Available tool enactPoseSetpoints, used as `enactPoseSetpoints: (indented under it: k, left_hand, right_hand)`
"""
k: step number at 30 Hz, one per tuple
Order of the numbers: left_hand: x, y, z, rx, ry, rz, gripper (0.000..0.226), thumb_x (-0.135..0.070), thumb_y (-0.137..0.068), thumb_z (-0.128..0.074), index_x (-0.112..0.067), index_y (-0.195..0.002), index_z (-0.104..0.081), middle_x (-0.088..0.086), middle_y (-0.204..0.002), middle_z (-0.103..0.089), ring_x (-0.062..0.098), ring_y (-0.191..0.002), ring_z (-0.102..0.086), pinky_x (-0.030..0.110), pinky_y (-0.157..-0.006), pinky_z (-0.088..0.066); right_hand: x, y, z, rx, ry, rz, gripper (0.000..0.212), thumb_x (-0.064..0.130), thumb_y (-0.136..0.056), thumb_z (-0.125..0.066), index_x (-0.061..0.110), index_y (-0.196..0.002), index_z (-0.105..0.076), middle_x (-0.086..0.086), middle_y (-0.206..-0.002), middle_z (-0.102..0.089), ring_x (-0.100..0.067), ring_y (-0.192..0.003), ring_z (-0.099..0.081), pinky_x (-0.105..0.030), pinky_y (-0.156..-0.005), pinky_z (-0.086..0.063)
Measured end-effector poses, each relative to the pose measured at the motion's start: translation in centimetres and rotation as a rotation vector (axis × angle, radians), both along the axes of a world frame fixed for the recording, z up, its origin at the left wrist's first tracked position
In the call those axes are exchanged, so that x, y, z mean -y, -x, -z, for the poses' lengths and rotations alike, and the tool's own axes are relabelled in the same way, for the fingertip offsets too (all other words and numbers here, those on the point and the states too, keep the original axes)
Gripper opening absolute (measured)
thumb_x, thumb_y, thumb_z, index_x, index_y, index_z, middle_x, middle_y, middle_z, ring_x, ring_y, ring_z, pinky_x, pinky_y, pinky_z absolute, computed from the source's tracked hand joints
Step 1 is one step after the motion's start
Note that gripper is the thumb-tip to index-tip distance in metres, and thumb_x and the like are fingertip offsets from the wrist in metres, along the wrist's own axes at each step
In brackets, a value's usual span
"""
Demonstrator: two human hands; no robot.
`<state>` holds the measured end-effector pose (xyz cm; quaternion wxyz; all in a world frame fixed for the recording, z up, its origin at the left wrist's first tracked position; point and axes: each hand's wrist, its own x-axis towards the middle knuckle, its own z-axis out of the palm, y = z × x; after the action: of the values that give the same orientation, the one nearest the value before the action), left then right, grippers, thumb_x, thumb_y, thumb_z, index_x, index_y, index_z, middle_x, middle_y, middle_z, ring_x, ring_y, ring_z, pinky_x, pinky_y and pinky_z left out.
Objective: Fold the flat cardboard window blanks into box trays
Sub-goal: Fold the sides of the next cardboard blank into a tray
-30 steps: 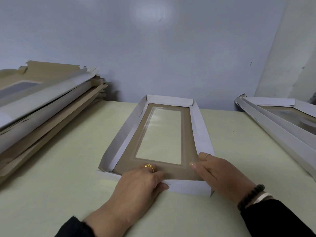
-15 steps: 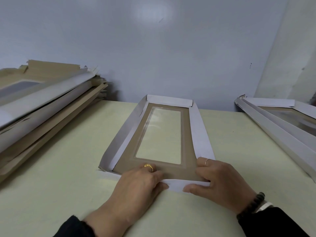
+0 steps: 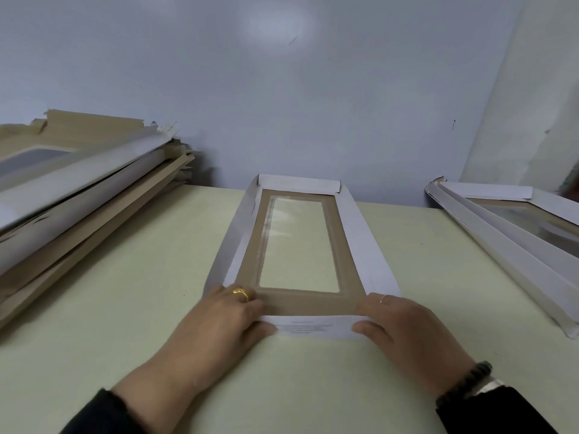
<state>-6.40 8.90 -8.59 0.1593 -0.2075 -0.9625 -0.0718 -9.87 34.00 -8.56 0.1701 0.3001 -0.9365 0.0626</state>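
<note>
A pale green desk runs up to a blue-grey wall. At the desk's left edge a tall pile of flat blanks, brown and white, lies slanted toward the back. At the right edge sits a stack of folded trays, white walls raised around a clear window.

In the middle of the desk, reaching from the near half to the back edge, lies the blank being folded: a brown card frame around a clear window, with white side flaps partly raised along both long sides and at the far end. Its near end flap, white with faint print, is lifted between the hands.

The left hand grips the near left corner, fingers curled over onto the brown card and thumb under the white flap; it wears a gold ring. The right hand grips the near right corner the same way, thumb against the flap, with a thin ring on one finger and a dark bead bracelet at the wrist. The hands are apart, one at each corner. Dark sleeves cover both forearms.
</note>
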Motion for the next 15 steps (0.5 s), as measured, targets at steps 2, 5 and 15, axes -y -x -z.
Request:
enactPoseSetpoints:
  k: [2, 5, 15]
  left_hand:
    - [1.8, 0.5, 0.5, 0.002, -0.011, -0.023, 0.068, -0.062, -0.077, -0.009, -0.023, -0.083, -0.063, -0.01, -0.081, -0.056, 0.011, -0.087, -0.051, 0.019, -0.074, -0.03]
    - [3.1, 1.3, 1.1, 0.008, -0.017, 0.025, 0.078, -0.066, -0.074, -0.002, -0.023, -0.092, -0.065, -0.014, -0.094, -0.06, 0.007, -0.098, -0.048, 0.02, -0.083, -0.026]
    - [4.0, 2.0, 1.3, 0.121, -0.06, 0.068, 0.071, -0.071, -0.074, -0.011, -0.032, -0.101, -0.064, -0.019, -0.093, -0.061, -0.001, -0.09, -0.046, 0.016, -0.079, -0.03]
  right_hand:
    - [-0.8, 0.4, -0.4, -0.019, 0.023, 0.03, 0.011, 0.026, -0.088, -0.06, 0.023, -0.079, -0.055, 0.009, -0.075, -0.056, -0.017, -0.074, -0.06, -0.023, -0.063, -0.031]
    - [-1.8, 0.8, 0.4, 0.1, -0.001, 0.097, 0.013, 0.037, -0.097, -0.038, 0.028, -0.089, -0.043, 0.011, -0.091, -0.051, -0.013, -0.092, -0.051, -0.021, -0.074, -0.023]
    - [-2.1, 1.4, 0.9, 0.059, 0.003, 0.088, 0.024, 0.04, -0.096, -0.037, 0.021, -0.1, -0.052, 0.009, -0.096, -0.054, -0.013, -0.093, -0.049, -0.02, -0.072, -0.021]
